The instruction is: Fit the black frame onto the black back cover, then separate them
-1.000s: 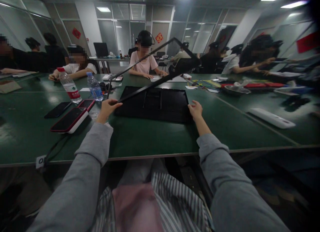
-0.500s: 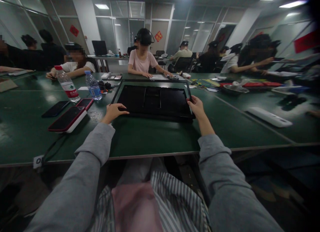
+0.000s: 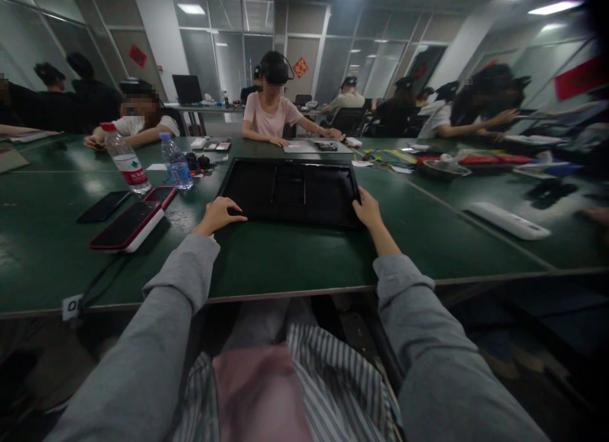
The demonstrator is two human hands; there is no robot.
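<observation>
The left hand (image 3: 216, 215) clasps the near left corner of a thin black rectangular frame (image 3: 309, 162), thumb along the near edge and fingers bent over the side. The right hand (image 3: 368, 210) grips the right side, near its front corner, with its thumb on top. The frame lies lined up over a broad black recessed panel (image 3: 290, 185) on the glossy green table (image 3: 295, 264), in front of the person; whether the two touch all round cannot be told. Left of them stand a red-capped clear plastic bottle (image 3: 128, 163) and a blue-capped clear plastic bottle (image 3: 177, 166); a long white plastic bar (image 3: 507, 220) lies well apart, rightward.
</observation>
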